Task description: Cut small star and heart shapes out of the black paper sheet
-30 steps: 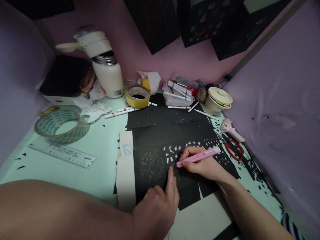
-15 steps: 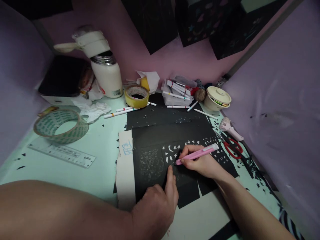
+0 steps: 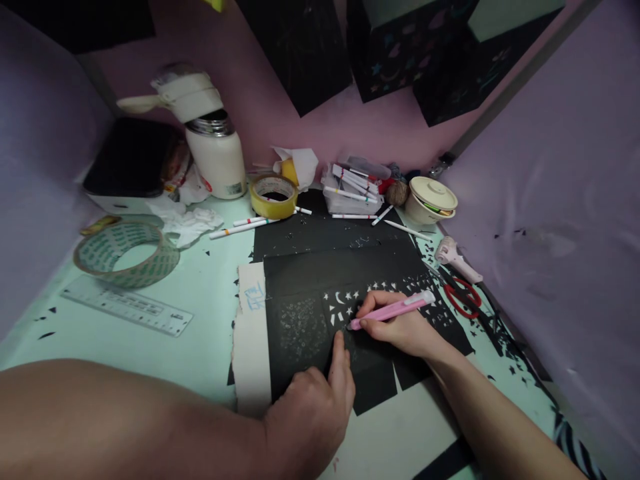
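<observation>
My right hand (image 3: 400, 328) is closed in a pen grip around a pink craft knife (image 3: 393, 311). The knife's tip meets a sheet of black card (image 3: 300, 273), just below a group of small cut-out stars, a crescent and slivers. Close by the tip, my left hand (image 3: 316, 408) presses on the card with its index finger stretched out; it holds nothing, and its other fingers are partly bent. Faint pale drawn shapes cover a patch of the card left of the cut-outs. A torn strip of white card (image 3: 251, 360) with blue writing shows along the left edge.
Left lie a wide tape roll (image 3: 125, 257) and a clear ruler (image 3: 125, 307). Along the back stand a cream flask (image 3: 217, 163), yellow tape (image 3: 273, 200), a box of markers (image 3: 353, 193) and a lidded bowl (image 3: 430, 200). Red-handled scissors (image 3: 463, 300) and a glue gun (image 3: 457, 259) lie right, among black scraps.
The view has shifted slightly. The knife tip has moved a little to the left, nearer my left index finger; both hands otherwise keep the same pose.
</observation>
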{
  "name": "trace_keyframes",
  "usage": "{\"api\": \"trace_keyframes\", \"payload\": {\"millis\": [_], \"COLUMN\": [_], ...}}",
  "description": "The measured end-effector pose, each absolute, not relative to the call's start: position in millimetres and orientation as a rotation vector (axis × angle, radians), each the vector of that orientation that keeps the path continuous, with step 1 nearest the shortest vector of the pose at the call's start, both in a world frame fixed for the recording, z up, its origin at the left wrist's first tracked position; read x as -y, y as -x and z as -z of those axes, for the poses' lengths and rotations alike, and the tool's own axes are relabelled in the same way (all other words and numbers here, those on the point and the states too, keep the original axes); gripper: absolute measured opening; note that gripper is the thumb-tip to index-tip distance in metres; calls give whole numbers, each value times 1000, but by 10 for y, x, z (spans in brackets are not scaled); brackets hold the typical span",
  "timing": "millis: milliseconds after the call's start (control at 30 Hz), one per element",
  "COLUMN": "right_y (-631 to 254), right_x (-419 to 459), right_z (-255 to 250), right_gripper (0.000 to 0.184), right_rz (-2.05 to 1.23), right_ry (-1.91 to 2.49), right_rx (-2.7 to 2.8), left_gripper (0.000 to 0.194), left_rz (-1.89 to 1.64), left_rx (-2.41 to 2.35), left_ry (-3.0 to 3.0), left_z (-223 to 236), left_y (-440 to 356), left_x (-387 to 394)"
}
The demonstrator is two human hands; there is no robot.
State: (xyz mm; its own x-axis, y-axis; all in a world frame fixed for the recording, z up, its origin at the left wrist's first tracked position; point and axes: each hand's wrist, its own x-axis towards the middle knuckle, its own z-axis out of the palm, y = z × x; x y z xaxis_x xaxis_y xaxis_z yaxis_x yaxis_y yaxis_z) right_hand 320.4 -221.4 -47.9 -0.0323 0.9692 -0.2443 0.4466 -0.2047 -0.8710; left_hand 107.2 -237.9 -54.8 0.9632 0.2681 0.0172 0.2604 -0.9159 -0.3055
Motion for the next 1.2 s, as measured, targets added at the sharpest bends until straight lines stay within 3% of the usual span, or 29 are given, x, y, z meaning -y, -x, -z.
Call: {"api": "trace_keyframes", "payload": {"millis": [467,867,1200], "right_y": [-3240,-3218,-3198], "right_x": [2241,2229,2229], "right_z": [496,478,498], "right_gripper": [6,3,3], "right_rz": [-1204,-1184,-1174], "right_ry": [1696,1687,1697], "right_rx": [1515,1561,1501], "left_gripper": [40,43,42], "left_rz": [183,-62,20], "left_rx": [477,339,410], "left_ry": [2778,2772,2780], "left_z": [599,547,567], "left_y": [-1063,-1083,-1080], "left_x": [2389,2355,2379]}}
